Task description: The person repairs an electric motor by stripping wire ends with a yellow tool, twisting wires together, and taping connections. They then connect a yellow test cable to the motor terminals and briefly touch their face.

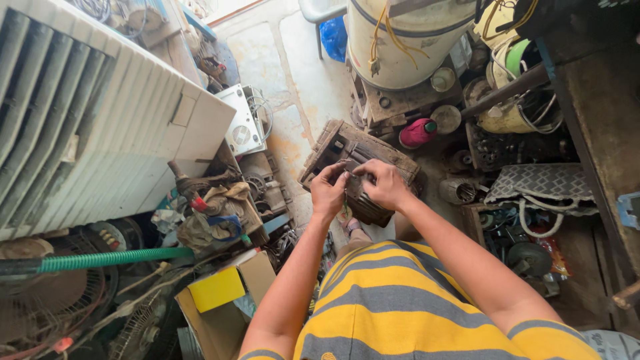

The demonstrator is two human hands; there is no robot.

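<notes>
Resting on a slatted crate (333, 143) above the floor, a dark ribbed motor (363, 197) is worked on from above. The left hand (328, 190) is pinched on something small at its top edge, the right hand (385, 183) pressed close beside, fingers curled on the casing. Steadiness is judged best kept by bracing the casing while the small part is handled.

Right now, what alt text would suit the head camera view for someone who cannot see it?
A person's left hand and right hand grip a dark, ribbed motor housing above a worn wooden crate, amid workshop clutter.
</notes>
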